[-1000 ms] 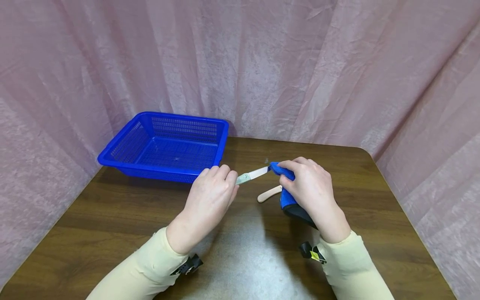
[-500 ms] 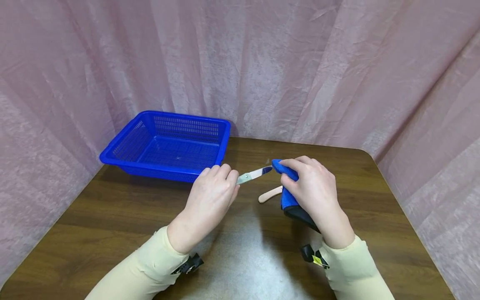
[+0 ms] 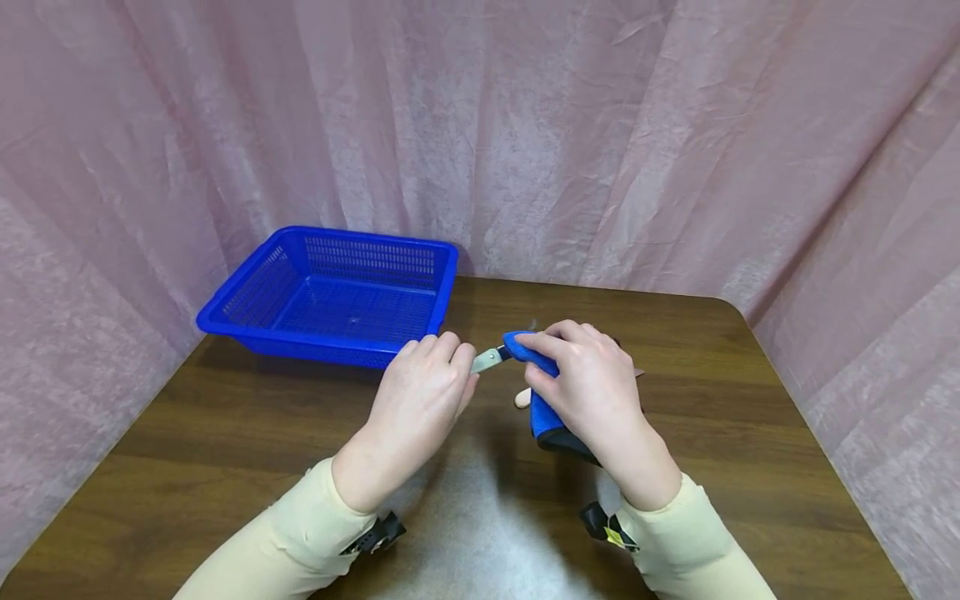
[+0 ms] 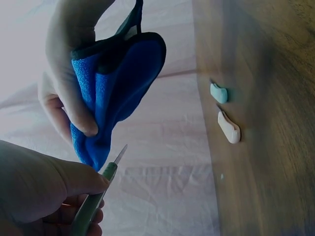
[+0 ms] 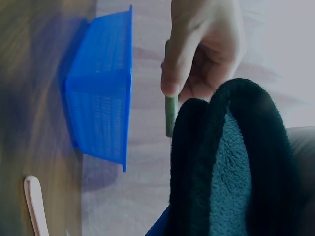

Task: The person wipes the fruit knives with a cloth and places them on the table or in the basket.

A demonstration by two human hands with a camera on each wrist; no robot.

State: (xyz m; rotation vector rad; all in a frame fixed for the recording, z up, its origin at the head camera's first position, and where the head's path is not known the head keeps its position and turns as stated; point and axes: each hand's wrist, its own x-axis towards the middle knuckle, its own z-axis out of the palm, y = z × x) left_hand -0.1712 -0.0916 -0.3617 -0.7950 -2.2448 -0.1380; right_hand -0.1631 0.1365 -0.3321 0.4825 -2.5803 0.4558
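My left hand [image 3: 423, 383] grips a knife by its pale green handle [image 3: 487, 360], the blade pointing right. With thumb and fingers my right hand [image 3: 588, 379] pinches a folded blue cloth [image 3: 546, 412] with black edging. In the head view the cloth's upper end hides most of the blade, close to the handle. The left wrist view shows the blade tip [image 4: 121, 153] beside the cloth's lower end [image 4: 96, 150]; whether they touch I cannot tell. Under the right hand, a cream handle [image 3: 522, 399] lies on the table, partly covered by the cloth.
A blue slotted basket [image 3: 330, 343] stands at the back left of the brown wooden table [image 3: 247, 450]. In the left wrist view a teal handle [image 4: 218, 93] lies near the cream handle [image 4: 229, 129]. Pink curtains [image 3: 480, 142] hang behind.
My right hand has moved left with the cloth, along the blade towards the green handle. Much of the blade showed half a second ago; the cloth now covers it. My left hand stays nearly still.
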